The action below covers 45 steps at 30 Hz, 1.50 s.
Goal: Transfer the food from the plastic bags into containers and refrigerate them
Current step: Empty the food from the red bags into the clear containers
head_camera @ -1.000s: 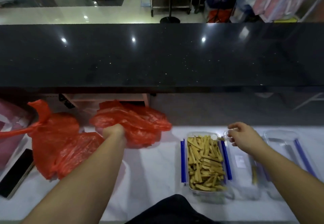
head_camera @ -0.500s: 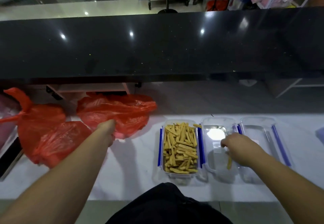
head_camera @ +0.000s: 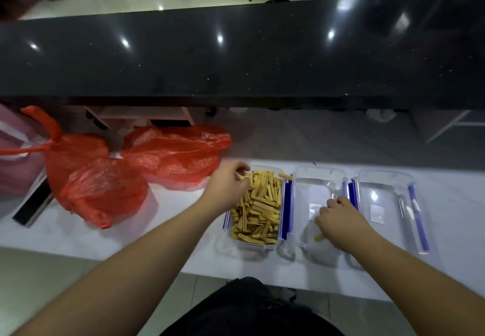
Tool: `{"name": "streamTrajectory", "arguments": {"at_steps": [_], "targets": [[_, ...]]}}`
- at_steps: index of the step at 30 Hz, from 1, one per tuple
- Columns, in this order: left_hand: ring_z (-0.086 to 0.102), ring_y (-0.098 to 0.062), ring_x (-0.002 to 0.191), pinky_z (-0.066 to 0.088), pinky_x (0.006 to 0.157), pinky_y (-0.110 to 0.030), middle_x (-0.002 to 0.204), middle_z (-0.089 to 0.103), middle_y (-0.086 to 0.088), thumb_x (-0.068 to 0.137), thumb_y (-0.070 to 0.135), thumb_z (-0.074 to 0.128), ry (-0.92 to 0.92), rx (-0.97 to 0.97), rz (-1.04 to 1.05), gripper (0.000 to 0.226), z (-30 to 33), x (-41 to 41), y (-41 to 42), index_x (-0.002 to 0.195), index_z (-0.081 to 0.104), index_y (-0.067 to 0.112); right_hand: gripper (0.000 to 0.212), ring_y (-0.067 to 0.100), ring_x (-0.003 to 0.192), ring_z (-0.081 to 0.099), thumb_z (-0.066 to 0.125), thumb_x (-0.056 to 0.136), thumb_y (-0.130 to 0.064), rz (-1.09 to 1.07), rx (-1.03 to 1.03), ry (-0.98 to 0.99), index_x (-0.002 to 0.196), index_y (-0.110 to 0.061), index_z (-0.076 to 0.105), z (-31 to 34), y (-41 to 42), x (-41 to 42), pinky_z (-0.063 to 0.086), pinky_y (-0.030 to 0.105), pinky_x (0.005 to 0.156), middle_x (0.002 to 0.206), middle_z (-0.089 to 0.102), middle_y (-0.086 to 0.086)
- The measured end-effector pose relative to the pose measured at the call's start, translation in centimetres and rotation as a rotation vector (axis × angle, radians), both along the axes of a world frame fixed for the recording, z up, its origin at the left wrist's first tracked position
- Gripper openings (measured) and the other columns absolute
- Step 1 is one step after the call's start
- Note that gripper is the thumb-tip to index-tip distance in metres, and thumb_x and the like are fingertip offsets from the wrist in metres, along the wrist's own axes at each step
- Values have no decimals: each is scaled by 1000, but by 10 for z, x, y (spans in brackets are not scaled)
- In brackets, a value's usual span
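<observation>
A clear container with blue clips (head_camera: 286, 204) sits on the white counter, full of yellow food sticks (head_camera: 258, 205). My left hand (head_camera: 227, 181) is at its far-left corner with curled fingers among the sticks; what it grips is unclear. My right hand (head_camera: 339, 218) reaches down into an empty clear container (head_camera: 312, 186) beside it, fingers curled round a stray yellow stick (head_camera: 318, 237) that peeks out below the hand. Three red plastic bags lie to the left: a slack one (head_camera: 173, 154), a bulging one (head_camera: 101, 191) and a tied one (head_camera: 76, 146).
A third clear container with blue clips (head_camera: 383, 196) stands at the right. A raised black stone counter (head_camera: 236, 54) runs across the back. A black phone (head_camera: 34, 204) and a pink bag (head_camera: 15, 151) lie at the far left edge.
My left hand has let go of the slack red bag and moved right to the filled container. My right hand went from that container's far-right corner down into the empty one.
</observation>
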<state>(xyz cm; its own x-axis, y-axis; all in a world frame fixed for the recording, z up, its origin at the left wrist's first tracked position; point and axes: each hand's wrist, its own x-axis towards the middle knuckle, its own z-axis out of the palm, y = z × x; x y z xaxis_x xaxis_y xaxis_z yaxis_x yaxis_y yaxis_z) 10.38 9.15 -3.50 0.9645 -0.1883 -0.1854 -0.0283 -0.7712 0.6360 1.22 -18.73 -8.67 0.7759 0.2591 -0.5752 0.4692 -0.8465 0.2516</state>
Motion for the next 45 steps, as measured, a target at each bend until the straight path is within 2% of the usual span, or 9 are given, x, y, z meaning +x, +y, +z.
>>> {"name": "streamTrajectory", "arguments": {"at_steps": [6,12,17,24,31,34,36,40,45], "targets": [[58,-19,121,53,100,-38,134,62,2,96,32,66,-172,236,-324,41,-10,14,-58,136,61,25,23,27,108,55,52,93,-7,-116,130,-109,111,-18,63,10,-1,-3,40,39,96,111,65,4],[61,-28,113,53,93,-39,117,71,-6,98,25,60,-241,410,-465,28,-24,19,-74,123,70,19,16,23,99,55,55,94,-18,-302,373,-201,106,-19,64,21,1,-2,46,34,85,104,66,1],[62,-28,103,53,88,-41,105,72,-7,99,20,55,-298,350,-448,22,-18,23,-77,109,74,13,14,21,90,55,51,96,-23,-492,540,-203,101,-21,64,37,18,2,54,38,79,95,64,0],[59,-16,89,51,76,-33,94,66,3,95,25,64,-318,148,-89,10,-12,15,-19,99,69,17,10,19,75,64,56,96,-26,-755,721,-167,91,-19,64,44,59,30,53,33,64,85,67,-1],[61,-19,95,49,80,-29,99,68,1,96,27,66,-187,212,-105,13,-39,-7,22,102,71,17,32,25,64,57,61,94,-24,-773,713,-219,67,-17,45,32,102,52,36,30,51,66,54,3],[58,-20,110,49,97,-34,113,68,1,96,28,65,-188,192,-214,19,-46,-11,28,111,74,19,28,22,67,55,64,96,-33,-747,767,-281,76,-18,51,30,107,52,35,31,51,77,57,3],[58,-21,118,46,104,-35,125,68,1,97,27,64,-218,165,-265,26,-47,-12,32,120,72,20,14,24,77,61,62,97,-29,-699,785,-307,93,-16,64,30,105,48,46,33,61,88,64,4],[58,-20,132,45,113,-41,145,62,2,95,32,67,-253,192,-455,40,-50,-17,38,134,68,23,20,25,97,65,61,99,-29,-572,743,-298,111,-17,71,30,102,39,54,36,78,99,74,3],[59,-23,129,49,108,-45,147,59,-1,92,39,67,-295,242,-582,35,-51,-20,44,124,72,24,19,20,91,54,51,99,-34,-409,607,-239,97,-20,65,29,105,32,50,34,74,88,68,-2]]}}
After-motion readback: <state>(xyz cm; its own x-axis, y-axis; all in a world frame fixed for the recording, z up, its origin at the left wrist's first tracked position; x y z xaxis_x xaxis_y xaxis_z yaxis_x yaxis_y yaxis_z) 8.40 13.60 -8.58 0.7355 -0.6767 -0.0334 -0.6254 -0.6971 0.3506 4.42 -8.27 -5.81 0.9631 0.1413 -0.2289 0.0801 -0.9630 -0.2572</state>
